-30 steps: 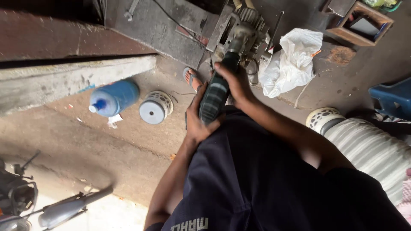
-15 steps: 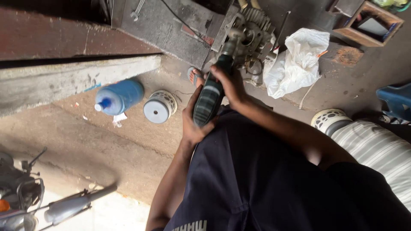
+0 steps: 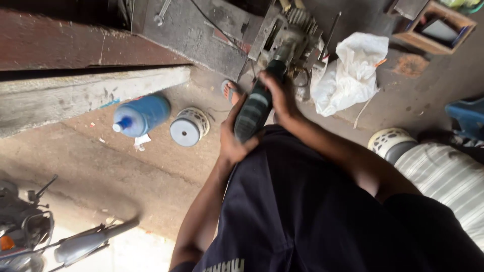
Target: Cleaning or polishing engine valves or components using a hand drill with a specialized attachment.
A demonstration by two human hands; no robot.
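Over the concrete floor (image 3: 126, 166), both hands grip a dark green power tool (image 3: 254, 108) whose nose meets a small engine (image 3: 290, 38). Left hand (image 3: 233, 143) is wrapped shut around the tool's rear, right hand (image 3: 280, 95) closed over its front. Nearby lie a blue bottle (image 3: 141, 116), a white filter (image 3: 189, 127) and a white bag (image 3: 350, 73).

The front end of the dark green power tool (image 3: 254, 108) is lost against the grey metal engine block (image 3: 290, 35), so its tip cannot be made out, and the right hand (image 3: 280, 95) and left hand (image 3: 234, 143) cover much of its body. The wooden box (image 3: 433, 25), blue plastic object (image 3: 466, 116) and motorcycle (image 3: 30, 236) are cut off by the picture's edges. The person's dark shirt (image 3: 312, 211) hides the floor (image 3: 126, 176) beneath.
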